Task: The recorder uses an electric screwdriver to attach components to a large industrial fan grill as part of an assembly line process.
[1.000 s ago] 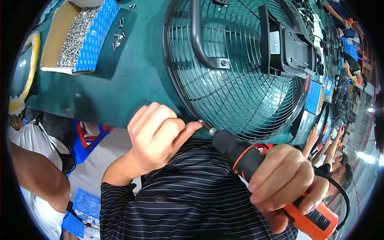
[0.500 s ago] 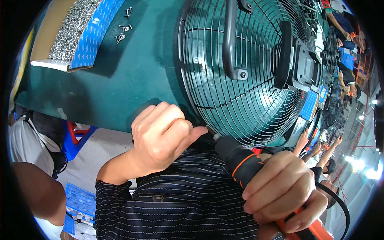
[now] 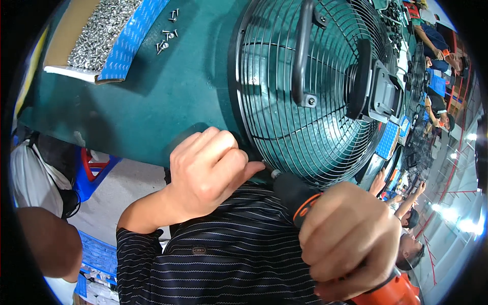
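The right grip [image 3: 351,239] clasps an orange-and-black power screwdriver [image 3: 287,190], its tip aimed at the left grip's [image 3: 208,170] thumb. The left grip is curled; whether it pinches anything cannot be told. Just beyond both rests a black fan cage [image 3: 305,109] on the green desk [image 3: 147,114]. Farther out, past the left grip, lie loose screws [image 3: 164,46], then an open screw box [image 3: 134,40].

Smooth green desk [image 3: 147,119], softly glossy. At 10 o'clock, a cardboard box [image 3: 131,46] — bare brown inside, blue paper outside — holds shiny metal screws [image 3: 104,38]. At 1 o'clock, glossy black wire makes the fan guard [image 3: 305,122]; its tubular handle [image 3: 299,61] looks smooth. At 4, the power driver [image 3: 294,193] pairs matt black with smooth orange plastic. At 6, striped shirt cloth [image 3: 218,272].
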Action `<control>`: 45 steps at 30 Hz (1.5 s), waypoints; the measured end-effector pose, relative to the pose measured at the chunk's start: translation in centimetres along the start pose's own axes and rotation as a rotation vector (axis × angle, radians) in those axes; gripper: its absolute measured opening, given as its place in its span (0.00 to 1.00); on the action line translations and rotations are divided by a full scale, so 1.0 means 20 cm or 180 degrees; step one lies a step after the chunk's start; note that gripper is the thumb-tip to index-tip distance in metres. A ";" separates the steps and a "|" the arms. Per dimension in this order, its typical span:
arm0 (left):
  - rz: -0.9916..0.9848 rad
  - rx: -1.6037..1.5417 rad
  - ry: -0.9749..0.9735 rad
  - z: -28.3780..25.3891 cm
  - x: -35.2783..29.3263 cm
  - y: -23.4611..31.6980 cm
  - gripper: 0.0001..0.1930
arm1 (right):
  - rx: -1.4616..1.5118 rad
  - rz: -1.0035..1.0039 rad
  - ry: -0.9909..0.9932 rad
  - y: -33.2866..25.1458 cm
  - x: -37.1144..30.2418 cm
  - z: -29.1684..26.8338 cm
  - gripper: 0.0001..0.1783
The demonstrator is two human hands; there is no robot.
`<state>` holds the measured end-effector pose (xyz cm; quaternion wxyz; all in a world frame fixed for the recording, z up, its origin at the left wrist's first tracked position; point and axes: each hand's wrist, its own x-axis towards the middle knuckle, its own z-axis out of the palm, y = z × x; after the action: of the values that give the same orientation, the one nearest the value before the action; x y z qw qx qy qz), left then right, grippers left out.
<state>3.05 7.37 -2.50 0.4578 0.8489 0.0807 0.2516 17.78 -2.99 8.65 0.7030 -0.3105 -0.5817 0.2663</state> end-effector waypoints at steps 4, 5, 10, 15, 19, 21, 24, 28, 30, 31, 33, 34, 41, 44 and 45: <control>0.0156 0.0295 -0.0140 -0.10 0.06 0.01 0.24 | 0.0760 0.0767 -0.0829 -0.12 0.04 -0.12 0.10; 0.0419 0.0634 -0.0033 -0.14 0.09 0.00 0.33 | 0.0984 0.0862 -0.0762 -0.16 0.02 -0.14 0.14; 0.0934 0.1703 -0.0913 -0.23 0.43 0.10 0.53 | 0.0906 0.0166 0.0385 -0.57 -0.20 -0.34 0.15; 0.1223 0.2127 -0.1143 -0.24 0.56 0.12 0.43 | -0.0544 -0.0247 0.2148 -0.91 -0.55 -0.35 0.35; 0.1679 0.2150 -0.1010 -0.20 0.54 0.11 0.43 | -0.2304 -0.0477 0.3313 -0.99 -0.80 -0.35 0.36; 0.1606 0.2063 -0.1011 -0.16 0.45 0.14 0.43 | -0.2929 -0.0530 0.3468 -0.98 -0.91 -0.36 0.35; 0.1524 0.2107 -0.0561 0.02 0.17 0.23 0.40 | -0.3236 -0.0480 0.3410 -0.88 -1.02 -0.38 0.34; 0.1512 0.1993 -0.0156 0.45 -0.05 0.41 0.34 | -0.3181 -0.0165 0.3678 -0.80 -1.08 -0.35 0.31; 0.1840 0.1858 -0.0213 0.54 -0.07 0.43 0.31 | -0.3239 -0.0040 0.3775 -0.77 -1.13 -0.38 0.30; 0.1916 0.1898 -0.0483 0.52 -0.05 0.47 0.29 | -0.3302 0.0037 0.3806 -0.75 -1.14 -0.39 0.29; 0.1999 0.1263 -0.0519 0.42 0.00 0.52 0.25 | -0.3529 -0.0032 0.3613 -0.75 -1.14 -0.41 0.27; 0.2083 0.1255 -0.0405 0.31 0.08 0.52 0.24 | -0.3605 0.0062 0.3579 -0.75 -1.16 -0.43 0.26; -0.0755 0.3046 0.0106 -0.71 0.55 -0.15 0.10 | -0.3048 -0.0176 0.3535 -0.70 -1.13 -0.48 0.23; -0.1080 0.3211 -0.1039 -0.82 0.62 -0.33 0.12 | -0.3030 -0.0216 0.3545 -0.69 -1.10 -0.49 0.24; -0.1242 0.2727 -0.1306 -0.84 0.64 -0.43 0.12 | -0.3066 -0.0173 0.3567 -0.69 -1.09 -0.49 0.24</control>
<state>6.52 29.39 2.59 0.1137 0.9613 0.2421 -0.0660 23.67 -29.47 3.34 0.6868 -0.6596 -0.1954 -0.2346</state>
